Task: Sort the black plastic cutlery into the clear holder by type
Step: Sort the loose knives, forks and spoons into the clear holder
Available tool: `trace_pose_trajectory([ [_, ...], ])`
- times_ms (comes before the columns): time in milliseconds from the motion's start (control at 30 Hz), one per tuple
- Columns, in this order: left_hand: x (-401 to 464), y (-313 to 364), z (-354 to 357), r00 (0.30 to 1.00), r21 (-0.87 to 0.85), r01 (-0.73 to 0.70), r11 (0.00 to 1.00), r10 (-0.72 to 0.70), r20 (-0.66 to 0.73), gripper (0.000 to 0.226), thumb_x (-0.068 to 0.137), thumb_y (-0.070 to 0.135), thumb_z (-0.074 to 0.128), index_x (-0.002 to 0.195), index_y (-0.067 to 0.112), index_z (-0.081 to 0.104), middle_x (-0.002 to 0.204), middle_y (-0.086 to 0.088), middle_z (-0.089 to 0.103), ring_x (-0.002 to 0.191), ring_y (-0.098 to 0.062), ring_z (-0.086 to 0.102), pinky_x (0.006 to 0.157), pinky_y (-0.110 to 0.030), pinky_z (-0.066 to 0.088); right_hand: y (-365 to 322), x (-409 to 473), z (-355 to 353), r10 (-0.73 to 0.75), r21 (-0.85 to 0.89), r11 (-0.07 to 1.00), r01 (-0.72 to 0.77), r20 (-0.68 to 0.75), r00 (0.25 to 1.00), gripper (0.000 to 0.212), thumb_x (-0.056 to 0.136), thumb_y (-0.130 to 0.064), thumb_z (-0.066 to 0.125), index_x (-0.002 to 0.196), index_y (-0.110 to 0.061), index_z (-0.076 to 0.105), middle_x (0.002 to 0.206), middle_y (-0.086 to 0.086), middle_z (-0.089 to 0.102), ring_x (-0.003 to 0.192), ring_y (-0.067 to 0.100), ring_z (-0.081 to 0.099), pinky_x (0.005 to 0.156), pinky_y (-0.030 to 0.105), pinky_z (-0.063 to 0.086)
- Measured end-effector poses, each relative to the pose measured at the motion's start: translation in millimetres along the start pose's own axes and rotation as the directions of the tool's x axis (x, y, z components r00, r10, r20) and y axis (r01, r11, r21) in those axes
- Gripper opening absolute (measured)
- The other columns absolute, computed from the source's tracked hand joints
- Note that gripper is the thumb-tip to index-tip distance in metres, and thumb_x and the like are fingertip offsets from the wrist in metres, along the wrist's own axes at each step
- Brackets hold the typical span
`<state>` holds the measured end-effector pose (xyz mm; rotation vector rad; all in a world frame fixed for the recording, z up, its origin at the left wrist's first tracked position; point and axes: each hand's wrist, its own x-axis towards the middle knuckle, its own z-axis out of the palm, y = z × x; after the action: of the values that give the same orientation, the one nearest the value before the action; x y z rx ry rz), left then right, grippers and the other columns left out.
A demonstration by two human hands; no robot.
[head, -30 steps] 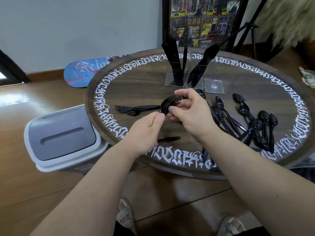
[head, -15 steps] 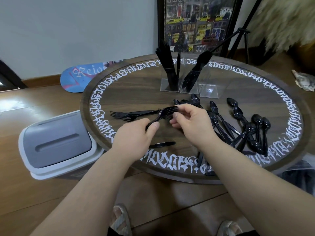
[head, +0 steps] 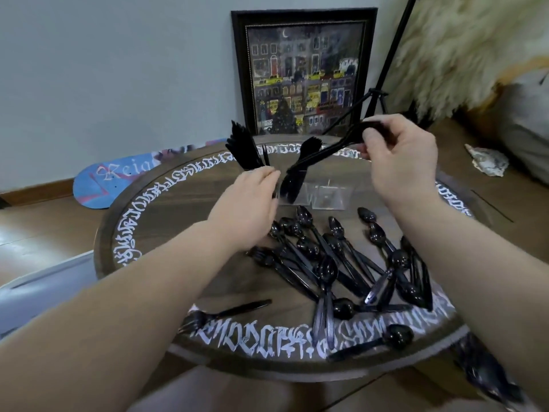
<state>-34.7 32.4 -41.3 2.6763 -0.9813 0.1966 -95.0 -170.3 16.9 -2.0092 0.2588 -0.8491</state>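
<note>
Above the round bench (head: 166, 203), the right hand (head: 401, 162) is the grip clamped on a bundle of black forks (head: 323, 154), their heads angled down into the clear holder (head: 315, 194). Left hand (head: 252, 203) touches the holder's left side, fingers curled. Loose spoons (head: 326, 263) lie nearer.

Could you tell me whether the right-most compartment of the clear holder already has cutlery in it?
No, the right-most compartment of the clear holder shows only clear plastic, with no black pieces inside.

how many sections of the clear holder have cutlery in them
2: black plastic cutlery stands in the left section, behind the left hand, and in the middle section. The right section looks empty.
</note>
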Motion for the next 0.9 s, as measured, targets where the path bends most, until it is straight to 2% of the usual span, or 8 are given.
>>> trace_pose_trajectory([
  [100,18,-2,13,0.996,0.135,-0.091,0.987,0.089,0.018,0.059,0.095,0.022,0.049,0.147,0.004,0.029,0.154,-0.011,0.028,0.139,-0.029,0.027,0.110,-0.045,0.033,1,34,0,-0.065,-0.068,0.996,0.061,-0.054,0.996,0.016,0.091,-0.020,0.054,0.096,-0.028,0.066,0.080,-0.013,0.065,0.082,0.017,0.067,0.081,0.042,0.055],
  [167,26,-1,20,0.995,0.210,-0.101,0.972,0.096,0.034,0.061,0.092,0.023,0.052,0.145,0.002,0.031,0.152,-0.012,0.031,0.136,-0.030,0.030,0.103,-0.047,0.040,5,47,8,-0.077,-0.129,0.989,0.077,0.003,0.997,0.016,0.093,-0.018,0.053,0.099,-0.024,0.067,0.081,-0.010,0.064,0.081,0.012,0.064,0.078,0.030,0.052],
  [233,30,-2,26,0.995,0.243,-0.097,0.965,0.093,0.028,0.063,0.087,0.024,0.059,0.142,0.000,0.037,0.149,-0.013,0.037,0.132,-0.032,0.036,0.094,-0.047,0.045,12,54,18,-0.063,-0.239,0.967,0.082,0.087,0.994,0.017,0.095,-0.015,0.052,0.103,-0.018,0.067,0.084,-0.007,0.062,0.078,0.010,0.059,0.074,0.020,0.043],
  [367,33,-9,35,0.992,0.279,-0.121,0.953,0.122,0.014,0.065,0.077,0.025,0.069,0.133,-0.001,0.048,0.138,-0.014,0.050,0.121,-0.034,0.048,0.083,-0.044,0.050,30,57,36,0.005,-0.378,0.922,0.079,0.217,0.976,0.022,0.096,-0.017,0.051,0.111,-0.016,0.066,0.101,-0.001,0.066,0.090,0.016,0.058,0.081,0.024,0.043],
  [600,32,-15,38,0.989,0.283,-0.142,0.949,0.144,0.014,0.066,0.079,0.025,0.067,0.136,0.000,0.045,0.140,-0.013,0.049,0.123,-0.034,0.047,0.084,-0.044,0.050,52,54,58,0.024,-0.531,0.822,0.207,0.395,0.919,0.033,0.096,-0.021,0.054,0.128,-0.017,0.059,0.123,0.005,0.064,0.115,0.025,0.057,0.099,0.034,0.043],
  [733,32,-15,38,0.989,0.285,-0.143,0.948,0.144,0.019,0.066,0.086,0.030,0.060,0.142,0.002,0.038,0.148,-0.012,0.039,0.131,-0.031,0.038,0.092,-0.045,0.045,58,52,61,0.017,-0.561,0.795,0.228,0.397,0.918,0.046,0.091,-0.028,0.061,0.135,-0.017,0.052,0.127,0.005,0.058,0.111,0.025,0.057,0.099,0.037,0.043],
  [800,27,-15,38,0.988,0.270,-0.149,0.951,0.152,0.010,0.065,0.089,0.030,0.057,0.144,0.003,0.035,0.153,-0.011,0.032,0.137,-0.029,0.032,0.099,-0.044,0.041,58,47,55,0.001,-0.536,0.819,0.205,0.359,0.933,0.051,0.089,-0.028,0.064,0.136,-0.018,0.048,0.127,0.004,0.055,0.107,0.023,0.058,0.097,0.035,0.042],
  [900,11,-23,34,0.988,0.243,-0.154,0.958,0.157,0.010,0.062,0.088,0.027,0.059,0.142,0.003,0.039,0.152,-0.012,0.034,0.137,-0.032,0.033,0.103,-0.046,0.039,53,27,44,-0.077,-0.469,0.859,0.208,0.282,0.956,0.048,0.088,-0.025,0.065,0.133,-0.017,0.050,0.120,0.003,0.056,0.098,0.018,0.056,0.093,0.031,0.042],
])
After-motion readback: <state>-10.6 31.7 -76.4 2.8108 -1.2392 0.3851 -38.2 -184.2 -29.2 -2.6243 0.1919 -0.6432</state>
